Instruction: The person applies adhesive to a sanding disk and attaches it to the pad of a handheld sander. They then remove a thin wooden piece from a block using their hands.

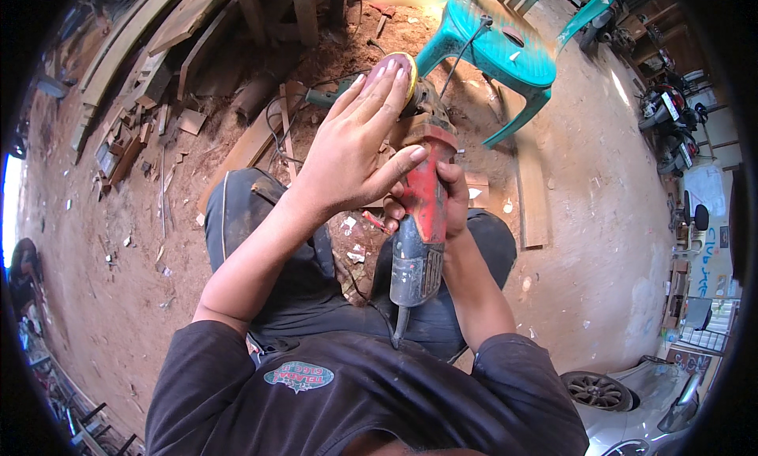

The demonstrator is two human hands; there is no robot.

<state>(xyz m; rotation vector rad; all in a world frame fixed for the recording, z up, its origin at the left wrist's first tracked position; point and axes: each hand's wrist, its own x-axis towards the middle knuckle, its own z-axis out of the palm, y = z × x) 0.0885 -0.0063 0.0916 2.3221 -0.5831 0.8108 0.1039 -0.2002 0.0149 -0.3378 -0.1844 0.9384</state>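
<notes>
The right hand (456,205) is wrapped firmly around the grinder (429,199), which is above the lap (316,322), while the left hand (347,148) lies flat, with fingers straight, on its disc (405,60).

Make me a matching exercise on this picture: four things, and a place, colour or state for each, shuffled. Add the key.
Things:
1. Left hand
2. Right hand
3. Plastic seat
4. Car

Descriptions:
A. Green, beyond the power tool
B. Silver, partly visible at the lower right
C. Wrapped round the power tool's body
D. Fingers laid flat over the round disc

Right pairs: 1-D; 2-C; 3-A; 4-B
</notes>
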